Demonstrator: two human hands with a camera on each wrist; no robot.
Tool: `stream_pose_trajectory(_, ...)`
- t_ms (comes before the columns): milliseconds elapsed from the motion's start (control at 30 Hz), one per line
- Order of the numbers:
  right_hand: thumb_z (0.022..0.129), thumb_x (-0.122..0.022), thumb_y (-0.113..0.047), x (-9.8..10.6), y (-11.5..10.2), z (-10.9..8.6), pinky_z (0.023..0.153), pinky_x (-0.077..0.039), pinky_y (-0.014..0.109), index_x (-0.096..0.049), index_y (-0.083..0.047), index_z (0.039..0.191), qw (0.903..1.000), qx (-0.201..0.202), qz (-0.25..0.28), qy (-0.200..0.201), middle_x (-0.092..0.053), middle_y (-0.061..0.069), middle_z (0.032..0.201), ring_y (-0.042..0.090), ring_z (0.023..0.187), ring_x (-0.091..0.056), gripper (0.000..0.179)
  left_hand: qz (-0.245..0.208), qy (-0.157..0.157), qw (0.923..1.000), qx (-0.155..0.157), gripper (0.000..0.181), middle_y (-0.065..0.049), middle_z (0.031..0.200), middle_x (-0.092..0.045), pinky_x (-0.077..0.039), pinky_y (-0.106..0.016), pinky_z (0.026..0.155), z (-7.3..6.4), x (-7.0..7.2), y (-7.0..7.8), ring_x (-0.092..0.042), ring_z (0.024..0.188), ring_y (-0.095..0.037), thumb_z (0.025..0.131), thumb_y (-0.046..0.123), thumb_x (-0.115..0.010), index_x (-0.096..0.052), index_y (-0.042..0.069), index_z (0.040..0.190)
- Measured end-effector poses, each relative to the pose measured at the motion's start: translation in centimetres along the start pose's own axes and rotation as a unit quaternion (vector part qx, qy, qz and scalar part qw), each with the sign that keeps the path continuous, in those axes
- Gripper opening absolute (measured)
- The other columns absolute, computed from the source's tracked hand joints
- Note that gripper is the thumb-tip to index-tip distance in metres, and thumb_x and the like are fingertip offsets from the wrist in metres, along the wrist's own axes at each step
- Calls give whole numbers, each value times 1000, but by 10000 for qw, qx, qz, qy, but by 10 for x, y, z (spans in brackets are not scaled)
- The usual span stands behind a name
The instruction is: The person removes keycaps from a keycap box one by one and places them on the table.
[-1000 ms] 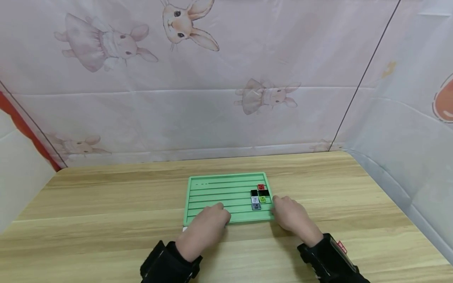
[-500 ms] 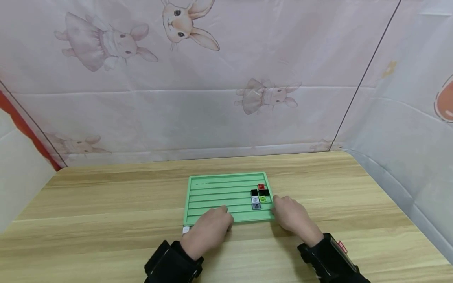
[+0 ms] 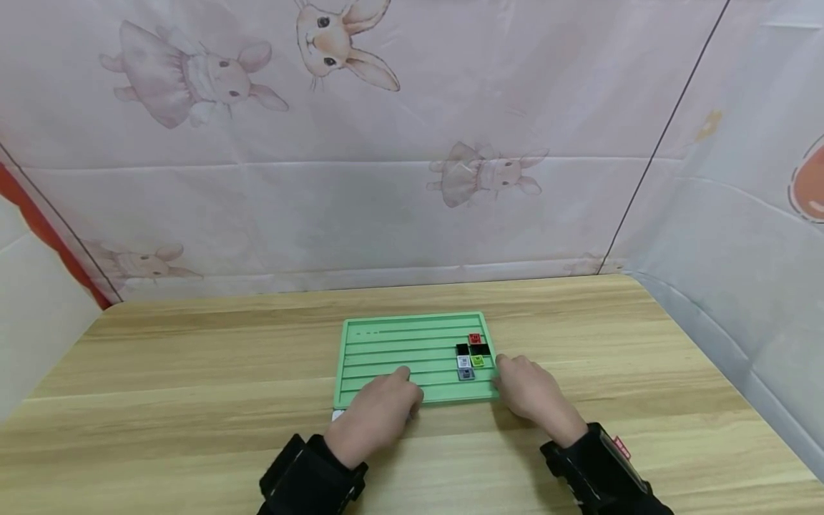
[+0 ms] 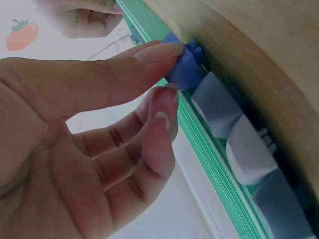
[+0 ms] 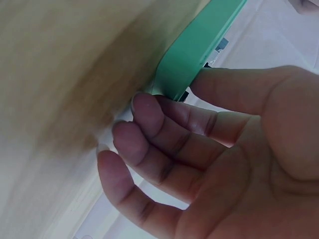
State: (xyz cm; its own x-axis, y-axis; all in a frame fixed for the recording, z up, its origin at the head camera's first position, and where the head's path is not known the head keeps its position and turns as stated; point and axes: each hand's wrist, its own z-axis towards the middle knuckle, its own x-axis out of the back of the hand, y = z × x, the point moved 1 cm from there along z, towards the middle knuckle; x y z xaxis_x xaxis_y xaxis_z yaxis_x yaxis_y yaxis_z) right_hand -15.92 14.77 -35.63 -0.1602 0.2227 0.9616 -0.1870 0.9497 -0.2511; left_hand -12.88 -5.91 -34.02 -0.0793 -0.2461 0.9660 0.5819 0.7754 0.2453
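Note:
A green ridged board (image 3: 386,357) lies on the table, with several small coloured square pieces (image 3: 465,363) grouped at its right. My left hand (image 3: 380,411) is at the board's front edge. In the left wrist view, its thumb (image 4: 154,52) and index finger pinch a small blue plastic piece (image 4: 185,72) with a ridged knob. Beside that piece, a grey piece (image 4: 217,104), a white piece (image 4: 250,152) and another grey piece (image 4: 282,204) line the same edge. My right hand (image 3: 528,393) grips the board's right front corner (image 5: 184,59) between thumb and fingers.
The wooden table (image 3: 193,372) reaches back to a pale curtain (image 3: 360,214) printed with rabbits. Another curtain panel (image 3: 740,286) hangs along the right side. Black wrist bands (image 3: 315,476) sit on both forearms.
My left hand shifts slightly right along the board's front edge, then slightly back. My right hand keeps its hold on the corner, and the board stays in place.

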Motion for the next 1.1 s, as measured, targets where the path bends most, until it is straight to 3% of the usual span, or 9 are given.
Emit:
stream_pose_trajectory(367, 86, -56, -8, 0, 0, 1, 47, -41, 29, -55, 9, 97, 10000, 31, 35, 36, -54, 12, 69, 17, 55, -46, 20, -55, -16, 9999, 87, 17, 0, 67, -45, -39, -21, 49, -1, 5, 0, -39, 56, -9, 73, -6, -62, -65, 9, 67)
stream_pose_trajectory(600, 86, -56, -8, 0, 0, 1, 47, -41, 29, -55, 9, 96, 10000, 36, 49, 42, -54, 11, 69, 17, 55, -46, 19, -176, -137, 9996, 157, 15, -2, 72, -49, -41, -21, 50, -3, 13, 0, -41, 57, -9, 72, -7, -64, -68, 7, 75)
stream_pose_trajectory(767, 86, -56, -8, 0, 0, 0, 47, -41, 29, -55, 9, 96, 10000, 22, 59, 31, -53, 11, 69, 17, 56, -46, 19, -128, -250, 9995, 146, 15, -1, 71, -48, -41, -22, 52, -3, 12, 0, -41, 58, -9, 73, -7, -62, -67, 7, 74)
stream_pose_trajectory(1100, 86, -56, -8, -1, 1, 1, 48, -41, 30, -56, 8, 96, 9999, 70, 61, 60, -54, 12, 70, 18, 56, -46, 19, -35, -163, 9998, 101, 19, 0, 68, -47, -41, -22, 51, -3, 8, -3, -42, 57, -9, 70, -10, -63, -66, 8, 67)
